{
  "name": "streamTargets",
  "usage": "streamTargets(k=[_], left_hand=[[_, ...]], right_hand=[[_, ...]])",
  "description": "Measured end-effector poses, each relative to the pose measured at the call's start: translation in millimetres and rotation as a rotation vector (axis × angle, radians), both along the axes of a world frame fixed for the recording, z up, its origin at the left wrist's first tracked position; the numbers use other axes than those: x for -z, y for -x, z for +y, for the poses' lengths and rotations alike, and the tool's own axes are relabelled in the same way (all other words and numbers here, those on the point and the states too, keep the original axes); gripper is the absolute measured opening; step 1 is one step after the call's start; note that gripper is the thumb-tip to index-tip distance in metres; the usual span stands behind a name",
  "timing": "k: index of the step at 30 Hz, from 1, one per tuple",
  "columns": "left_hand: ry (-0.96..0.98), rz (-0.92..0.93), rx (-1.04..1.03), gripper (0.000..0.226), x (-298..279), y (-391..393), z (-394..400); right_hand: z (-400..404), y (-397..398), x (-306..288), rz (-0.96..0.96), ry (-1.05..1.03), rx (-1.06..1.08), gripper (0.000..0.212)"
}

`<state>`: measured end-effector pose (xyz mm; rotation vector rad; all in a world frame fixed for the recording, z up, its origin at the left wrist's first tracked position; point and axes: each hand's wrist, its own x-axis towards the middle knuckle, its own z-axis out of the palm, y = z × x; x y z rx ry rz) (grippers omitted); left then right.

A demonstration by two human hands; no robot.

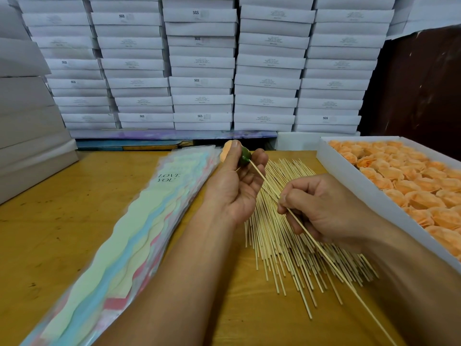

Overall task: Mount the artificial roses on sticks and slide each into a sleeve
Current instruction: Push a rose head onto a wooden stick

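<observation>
Left hand: the left hand (237,181) is up over the desk (74,221), thumb and fingers closed round a peach rose (228,152) with its green base (245,156) turned toward the right.
Right hand: the right hand (321,208) pinches a thin wooden stick (324,253) partway along its length, fingers curled tight on it.
Stick and rose: the stick's tip meets the green base of the rose; the rest runs down and to the right, past the right wrist to the lower edge of the view.
Loose sticks: a spread pile of sticks (282,250) lies on the desk under and between both hands.
Sleeves: a stack of pastel sleeves (129,236) lies to the left of the arms, the top one printed "LOVE YOU".
Rose supply: a white tray (349,176) at the right is packed with peach roses (409,181).
Backdrop: stacked white boxes (202,63) stand behind the desk.
</observation>
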<state>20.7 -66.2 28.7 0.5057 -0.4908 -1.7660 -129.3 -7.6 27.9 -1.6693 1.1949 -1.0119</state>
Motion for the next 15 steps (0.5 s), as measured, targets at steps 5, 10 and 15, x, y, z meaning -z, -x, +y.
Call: streamTargets(k=[5,10,15], left_hand=[[-0.002,-0.003,-0.016,0.023,-0.1,0.0,-0.5],[-0.002,0.0,-0.016,0.023,0.1,-0.4,-0.5],[-0.003,0.002,-0.012,0.022,0.3,-0.6,-0.6]], right_hand=[[0.5,0.1,-0.4,0.004,-0.005,-0.003,0.026],[0.6,0.0,-0.9,0.009,-0.002,-0.01,0.023],[1.1,-0.2,-1.2,0.004,0.0,-0.008,0.023]])
